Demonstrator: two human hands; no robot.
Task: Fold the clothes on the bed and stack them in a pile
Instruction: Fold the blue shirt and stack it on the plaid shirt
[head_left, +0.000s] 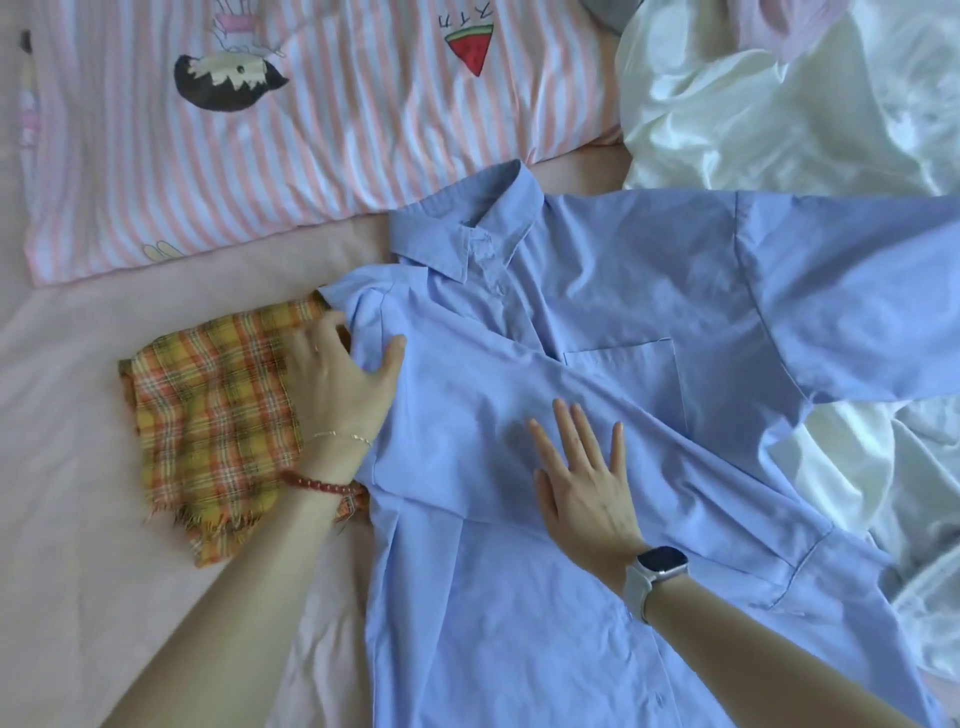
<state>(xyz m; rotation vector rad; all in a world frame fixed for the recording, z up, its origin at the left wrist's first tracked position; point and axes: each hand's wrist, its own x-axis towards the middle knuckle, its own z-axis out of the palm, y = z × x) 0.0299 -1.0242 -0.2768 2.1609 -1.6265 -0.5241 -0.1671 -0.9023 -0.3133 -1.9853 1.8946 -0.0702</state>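
A light blue collared shirt (597, 312) lies face up across the pink bed sheet (67, 467), collar toward the pillow. One sleeve is folded diagonally across its chest; the other sleeve stretches off to the right. My left hand (337, 374) grips the folded edge at the shirt's left shoulder, thumb on top of the cloth. My right hand (584, 478) lies flat with straight fingers on the folded sleeve, pressing it down. A folded yellow-orange plaid cloth (208, 415) with a frayed edge sits just left of the shirt, partly under my left wrist.
A pink-and-white striped pillow (260, 156) with cartoon prints lies at the back. White satin fabric (769, 104) is bunched at the upper right and continues down the right side under the shirt's edge.
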